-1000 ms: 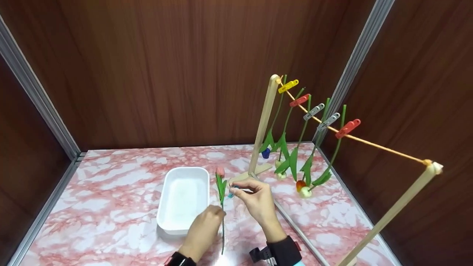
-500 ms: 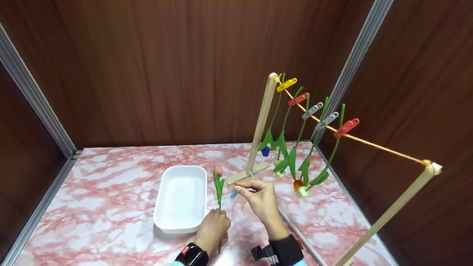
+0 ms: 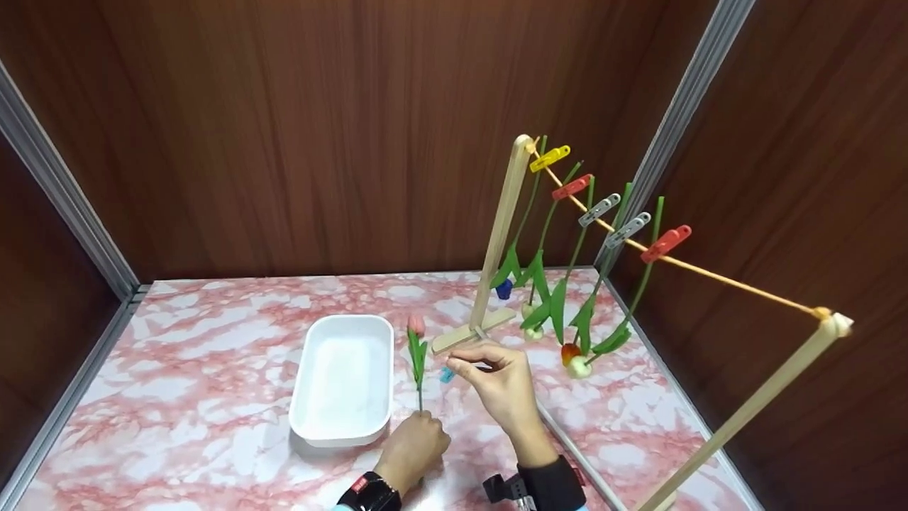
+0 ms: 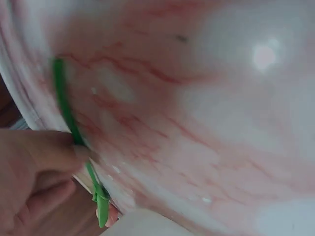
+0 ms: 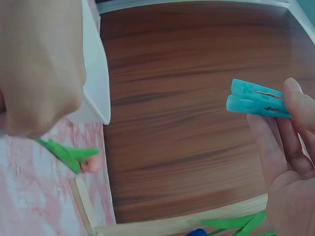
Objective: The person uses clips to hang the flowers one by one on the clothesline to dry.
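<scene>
A pink tulip [image 3: 416, 358] with green leaves lies right of the white tub, its blossom pointing away from me. My left hand [image 3: 417, 446] pinches its stem; in the left wrist view the green stem [image 4: 61, 93] passes between thumb and fingers, its cut end sticking out. My right hand [image 3: 502, 389] is held to the right of the tulip. Between its thumb and fingertips it grips a teal clothespin [image 5: 256, 101], whose jaws look closed on nothing. In the head view only a bit of the clothespin [image 3: 447, 374] shows past the fingers.
A white rectangular tub [image 3: 342, 380] stands on the pink marbled tabletop [image 3: 206, 369]. On the right, a wooden rack's post [image 3: 500, 234] holds one end of an orange cord [image 3: 738, 282]. Several tulips [image 3: 560, 309] hang upside down from it by clothespins such as a red one [image 3: 665, 244].
My left hand has shifted slightly right and nearer to me, along the stem. The right hand stays almost in place with the clothespin. The whole head view has drifted a little.
</scene>
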### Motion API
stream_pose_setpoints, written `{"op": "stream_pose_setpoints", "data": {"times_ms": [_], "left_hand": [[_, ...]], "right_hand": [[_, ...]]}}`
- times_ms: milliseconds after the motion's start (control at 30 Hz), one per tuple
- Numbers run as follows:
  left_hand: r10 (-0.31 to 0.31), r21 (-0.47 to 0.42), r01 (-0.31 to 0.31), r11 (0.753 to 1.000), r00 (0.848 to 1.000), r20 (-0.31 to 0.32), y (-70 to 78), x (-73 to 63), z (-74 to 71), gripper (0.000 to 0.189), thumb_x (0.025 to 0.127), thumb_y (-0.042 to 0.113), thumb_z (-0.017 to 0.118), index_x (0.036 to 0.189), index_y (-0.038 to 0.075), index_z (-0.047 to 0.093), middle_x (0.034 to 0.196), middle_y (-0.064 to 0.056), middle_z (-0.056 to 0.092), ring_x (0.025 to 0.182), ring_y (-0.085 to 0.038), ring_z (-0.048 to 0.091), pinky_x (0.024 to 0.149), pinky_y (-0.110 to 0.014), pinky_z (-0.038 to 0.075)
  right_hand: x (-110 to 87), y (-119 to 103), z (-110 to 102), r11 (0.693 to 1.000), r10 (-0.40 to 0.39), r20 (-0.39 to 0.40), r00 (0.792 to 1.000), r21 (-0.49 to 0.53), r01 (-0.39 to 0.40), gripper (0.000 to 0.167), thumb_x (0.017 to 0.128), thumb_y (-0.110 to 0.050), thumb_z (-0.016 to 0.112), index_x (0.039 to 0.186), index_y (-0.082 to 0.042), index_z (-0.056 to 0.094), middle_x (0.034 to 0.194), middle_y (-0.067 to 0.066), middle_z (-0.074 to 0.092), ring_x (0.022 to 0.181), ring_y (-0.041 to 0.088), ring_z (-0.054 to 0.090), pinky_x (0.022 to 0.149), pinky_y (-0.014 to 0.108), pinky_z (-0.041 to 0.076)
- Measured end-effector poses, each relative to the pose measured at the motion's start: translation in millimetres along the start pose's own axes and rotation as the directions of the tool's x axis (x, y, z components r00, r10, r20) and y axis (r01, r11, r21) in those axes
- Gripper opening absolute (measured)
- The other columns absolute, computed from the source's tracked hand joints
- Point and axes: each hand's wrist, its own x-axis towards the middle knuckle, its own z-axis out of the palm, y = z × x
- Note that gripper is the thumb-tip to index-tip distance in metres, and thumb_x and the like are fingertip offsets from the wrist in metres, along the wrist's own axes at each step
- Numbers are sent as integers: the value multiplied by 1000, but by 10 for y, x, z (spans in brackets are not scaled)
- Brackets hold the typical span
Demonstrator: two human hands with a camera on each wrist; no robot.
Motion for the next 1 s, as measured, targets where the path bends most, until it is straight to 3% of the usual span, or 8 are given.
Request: {"op": "stream_pose_setpoints", "data": {"times_ms": [167, 333, 433, 567, 700, 867, 1000], "left_hand": [[124, 42, -121, 992, 988, -89, 37, -31, -28, 12, 82, 24, 75, 71, 28, 76, 72, 9, 65, 68, -10, 57, 63, -24, 49], [220, 97, -203, 974, 953, -209, 45, -36, -45, 11, 78, 27, 78, 69, 31, 73, 69, 11, 61, 67, -8, 56, 62, -22, 46], [181, 92, -166, 982, 961, -207, 13, 7, -37, 7, 78, 26, 78, 73, 29, 73, 73, 10, 61, 70, -9, 56, 68, -22, 47], [106, 47, -101, 994, 987, -117, -15, 63, -4, 7, 77, 25, 78, 74, 25, 71, 76, 6, 61, 72, -12, 56, 70, -25, 48], [91, 19, -90, 996, 993, -74, -6, 75, 40, 11, 78, 20, 77, 72, 25, 69, 74, 6, 61, 68, -13, 55, 68, -26, 48], [106, 22, -104, 994, 989, -105, -31, 88, 59, 11, 81, 19, 75, 74, 25, 70, 74, 6, 62, 68, -13, 56, 69, -27, 48], [88, -20, -93, 995, 978, -191, -98, 139, 34, 8, 82, 18, 75, 77, 21, 70, 77, 5, 62, 70, -13, 58, 70, -26, 51]], "right_hand": [[-19, -3, 10, 1000, 3, -3, 1000, -27, -3, 7, 85, -12, 84, 93, -11, 83, 93, 11, 78, 88, 22, 74, 76, 32, 62], [-30, 10, 17, 999, 0, -5, 1000, -41, 0, 7, 85, -12, 84, 92, -12, 83, 91, 6, 79, 86, 22, 75, 75, 31, 62], [-32, 15, 25, 999, 10, -16, 1000, -38, -10, 7, 85, -10, 84, 92, -11, 83, 92, 8, 78, 87, 21, 74, 76, 31, 61], [-56, 11, 27, 998, 41, -17, 999, -41, -42, 6, 85, -9, 84, 91, -9, 83, 92, 7, 79, 86, 20, 74, 76, 29, 61], [-77, -11, 22, 997, 65, -11, 998, -40, -66, 10, 84, -13, 85, 91, -7, 82, 91, 5, 79, 85, 20, 74, 74, 28, 61], [-62, -51, -3, 998, 60, -14, 998, -27, -60, 9, 84, -12, 85, 91, -7, 82, 91, 6, 78, 87, 21, 74, 76, 29, 61], [-29, -124, -43, 999, 23, -29, 999, -24, -24, 8, 84, -9, 84, 92, -7, 82, 89, 8, 78, 84, 21, 74, 75, 29, 61]]}}
